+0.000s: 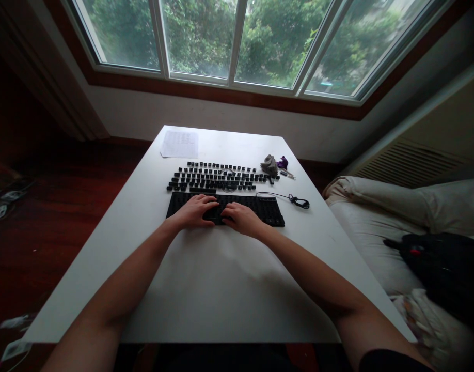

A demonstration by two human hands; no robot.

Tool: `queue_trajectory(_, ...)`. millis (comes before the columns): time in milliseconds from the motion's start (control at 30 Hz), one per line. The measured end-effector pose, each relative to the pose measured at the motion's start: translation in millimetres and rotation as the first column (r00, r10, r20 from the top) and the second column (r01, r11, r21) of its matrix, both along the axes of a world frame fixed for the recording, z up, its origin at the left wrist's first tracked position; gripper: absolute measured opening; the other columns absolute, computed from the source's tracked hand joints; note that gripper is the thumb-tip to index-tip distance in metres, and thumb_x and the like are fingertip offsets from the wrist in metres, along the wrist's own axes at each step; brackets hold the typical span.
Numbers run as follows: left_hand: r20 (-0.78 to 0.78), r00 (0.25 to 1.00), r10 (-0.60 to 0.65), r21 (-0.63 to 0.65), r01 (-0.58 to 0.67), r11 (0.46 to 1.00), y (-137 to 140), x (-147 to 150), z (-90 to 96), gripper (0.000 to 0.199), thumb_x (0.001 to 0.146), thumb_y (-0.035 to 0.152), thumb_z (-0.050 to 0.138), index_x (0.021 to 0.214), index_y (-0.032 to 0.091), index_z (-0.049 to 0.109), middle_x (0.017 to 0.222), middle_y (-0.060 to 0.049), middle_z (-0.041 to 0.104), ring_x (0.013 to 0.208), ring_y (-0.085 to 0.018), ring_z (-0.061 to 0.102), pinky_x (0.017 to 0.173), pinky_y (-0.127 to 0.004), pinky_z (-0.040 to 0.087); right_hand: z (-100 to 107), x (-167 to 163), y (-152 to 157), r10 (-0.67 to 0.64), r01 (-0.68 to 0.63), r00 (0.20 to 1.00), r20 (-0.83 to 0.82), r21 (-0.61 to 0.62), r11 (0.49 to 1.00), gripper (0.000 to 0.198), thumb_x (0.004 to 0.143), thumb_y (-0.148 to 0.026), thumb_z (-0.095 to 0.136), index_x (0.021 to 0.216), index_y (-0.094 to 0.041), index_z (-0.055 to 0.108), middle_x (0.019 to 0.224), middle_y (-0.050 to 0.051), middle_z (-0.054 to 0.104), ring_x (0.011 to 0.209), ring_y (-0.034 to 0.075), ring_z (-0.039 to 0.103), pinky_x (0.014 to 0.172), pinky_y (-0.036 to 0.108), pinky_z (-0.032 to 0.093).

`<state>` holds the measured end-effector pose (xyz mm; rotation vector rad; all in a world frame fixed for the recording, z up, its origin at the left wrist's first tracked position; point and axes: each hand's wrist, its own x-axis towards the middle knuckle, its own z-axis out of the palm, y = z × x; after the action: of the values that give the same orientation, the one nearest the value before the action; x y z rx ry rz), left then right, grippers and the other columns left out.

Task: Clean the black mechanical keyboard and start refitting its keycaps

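A black keyboard (271, 211) lies across the white table with its dark top facing up. My left hand (196, 211) rests over its left-middle part, fingers stretched and thumb apart near the front edge. Just to the right, my right hand (242, 217) touches the middle of the keyboard with bent fingers, its thumb set apart from them. Nothing shows in either hand. Behind the keyboard, loose black keycaps (206, 175) stand in several rows, with a long spacebar keycap (203, 190) closest to it. The part of the keyboard under my fingers is hidden.
A coiled black cable (299, 202) lies right of the keyboard. Farther back are a grey cloth (269, 165), a purple cloth (283, 162) and thin tools (287, 174). A printed paper sheet (179, 144) is at the far left corner. A sofa (361, 227) stands right of the table.
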<state>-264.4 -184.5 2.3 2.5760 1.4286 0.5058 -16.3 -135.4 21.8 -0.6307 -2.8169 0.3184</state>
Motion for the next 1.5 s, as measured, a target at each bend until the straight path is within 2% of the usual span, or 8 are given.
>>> queue_trajectory(433, 0.021, 1.0, 0.003, -0.012, -0.003, 1.0, 0, -1, -1.8, 0.074, 0.076, 0.049, 0.078, 0.143, 0.029, 0.053, 0.148, -0.008, 0.052, 0.133, -0.033, 0.046, 0.115, -0.051, 0.034, 0, -2, 4, 0.003, -0.002, 0.999, 0.033, -0.044, 0.999, 0.008, 0.091, -0.025, 0.068, 0.097, -0.019, 0.069, 0.099, 0.007, 0.066, 0.094, 0.02, 0.06, 0.078, 0.03, 0.044)
queue_trajectory(700, 0.032, 0.999, 0.018, -0.019, -0.017, 1.0, -1, 0, -1.5, 0.073, 0.077, 0.049, 0.078, 0.142, 0.029, 0.054, 0.146, -0.009, 0.053, 0.132, -0.033, 0.047, 0.115, -0.051, 0.034, -3, -7, -6, -0.051, 0.05, 0.998, 0.037, 0.034, 0.998, 0.008, 0.091, -0.023, 0.068, 0.098, -0.02, 0.065, 0.1, 0.007, 0.064, 0.095, 0.022, 0.057, 0.08, 0.032, 0.045)
queue_trajectory(867, 0.041, 0.999, 0.024, -0.014, -0.023, 1.0, 0, -1, -3.3, 0.073, 0.076, 0.049, 0.078, 0.142, 0.03, 0.055, 0.145, -0.009, 0.054, 0.131, -0.033, 0.048, 0.114, -0.051, 0.035, -17, -3, -12, -0.033, 0.033, 0.999, 0.002, 0.119, 0.992, 0.008, 0.094, -0.022, 0.063, 0.101, -0.02, 0.066, 0.1, 0.009, 0.064, 0.094, 0.023, 0.055, 0.085, 0.036, 0.045)
queue_trajectory(1067, 0.077, 0.997, 0.0, -0.011, 0.001, 1.0, 0, -1, 1.7, 0.062, 0.081, 0.049, 0.074, 0.138, 0.029, 0.058, 0.143, -0.008, 0.056, 0.131, -0.03, 0.05, 0.113, -0.049, 0.038, -39, 13, -20, -0.057, 0.083, 0.983, -0.172, 0.148, 0.986, 0.025, 0.1, -0.029, 0.055, 0.122, -0.021, 0.064, 0.109, 0.011, 0.066, 0.1, 0.024, 0.055, 0.09, 0.039, 0.043)
queue_trajectory(1167, 0.149, 0.986, 0.069, -0.009, -0.068, 0.998, 6, -2, 7.4, 0.045, 0.09, 0.044, 0.064, 0.133, 0.028, 0.061, 0.138, -0.007, 0.059, 0.123, -0.025, 0.057, 0.105, -0.042, 0.046, -39, 18, -20, -0.021, 0.047, 0.984, -0.178, 0.14, 0.989, 0.021, 0.1, -0.029, 0.055, 0.116, -0.022, 0.066, 0.11, 0.01, 0.066, 0.101, 0.024, 0.056, 0.09, 0.039, 0.043)
queue_trajectory(1267, 0.156, 0.963, 0.222, 0.026, -0.229, 0.973, 18, -7, 13.8, 0.032, 0.094, 0.038, 0.059, 0.123, 0.027, 0.066, 0.126, -0.005, 0.064, 0.112, -0.023, 0.061, 0.096, -0.039, 0.05, -36, 22, -20, -0.015, 0.043, 0.974, -0.224, 0.118, 0.992, 0.019, 0.099, -0.026, 0.054, 0.114, -0.024, 0.067, 0.113, 0.01, 0.066, 0.105, 0.023, 0.056, 0.091, 0.039, 0.044)
queue_trajectory(1400, 0.059, 0.931, 0.359, 0.128, -0.364, 0.923, 39, -15, 21.4, 0.024, 0.093, 0.032, 0.058, 0.112, 0.025, 0.07, 0.11, -0.007, 0.067, 0.107, -0.026, 0.059, 0.097, -0.042, 0.047, -33, 32, -22, -0.018, 0.051, 0.963, -0.27, 0.115, 0.992, 0.021, 0.099, -0.026, 0.055, 0.116, -0.024, 0.066, 0.117, 0.01, 0.065, 0.109, 0.025, 0.056, 0.093, 0.042, 0.045)
queue_trajectory(1500, -0.052, 0.93, 0.365, 0.154, -0.353, 0.923, 55, -18, 23.6, 0.02, 0.09, 0.029, 0.06, 0.106, 0.024, 0.072, 0.105, -0.008, 0.066, 0.106, -0.027, 0.058, 0.097, -0.042, 0.045, -31, 39, -24, -0.001, 0.035, 0.965, -0.262, 0.125, 0.992, 0.021, 0.099, -0.026, 0.053, 0.114, -0.024, 0.067, 0.115, 0.01, 0.066, 0.108, 0.025, 0.056, 0.093, 0.042, 0.046)
